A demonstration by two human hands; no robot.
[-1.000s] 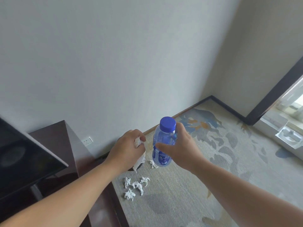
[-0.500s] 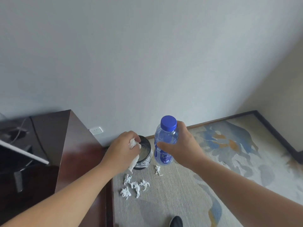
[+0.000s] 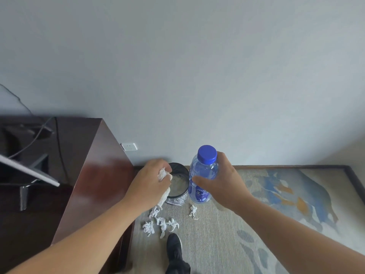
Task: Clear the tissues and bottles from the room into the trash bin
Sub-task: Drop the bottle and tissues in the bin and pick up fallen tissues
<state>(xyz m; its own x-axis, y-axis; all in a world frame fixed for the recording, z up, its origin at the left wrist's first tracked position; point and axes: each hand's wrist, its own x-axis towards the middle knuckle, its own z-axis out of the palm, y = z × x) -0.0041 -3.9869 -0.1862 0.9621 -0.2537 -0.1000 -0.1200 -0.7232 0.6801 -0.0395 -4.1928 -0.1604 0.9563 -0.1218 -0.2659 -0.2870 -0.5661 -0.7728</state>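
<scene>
Above the trash bin (image 3: 177,165), which stands on the floor beside the dark wooden cabinet (image 3: 98,175) and close to the wall, you hold two of the task's things. Your left hand (image 3: 150,182) is clenched round a crumpled white tissue (image 3: 163,175); its loose tail hangs under your palm, over the near edge of the bin. Your right hand (image 3: 223,182) grasps the clear plastic bottle (image 3: 203,175) round its middle. The bottle is upright, with the blue screw cap (image 3: 207,154) on top, just to the right of the bin's mouth.

The tissue should weigh almost nothing. It is soft, keeps no shape, and may cling to your fingers or drift aside, so I think it is better to let it go low over the mouth.

The bottle looks smooth and thin-walled, so a hard squeeze will probably dent it. Your hold on the waist, above the blue label, seems a good one, and the cap and shoulder are likely the stiffest parts. I cannot tell how much water is inside, so it may be heavier than it looks.

The bin is small, round and dark. It is lined with a thin clear bag that puffs out below the rim. Its mouth looks narrow for so tall a bottle.

More twisted tissue scraps (image 3: 161,224) lie on the short-pile grey carpet (image 3: 217,244) just before the bin, and one scrap (image 3: 193,210) lies a little apart to the right. These probably need a fingertip pinch.
</scene>
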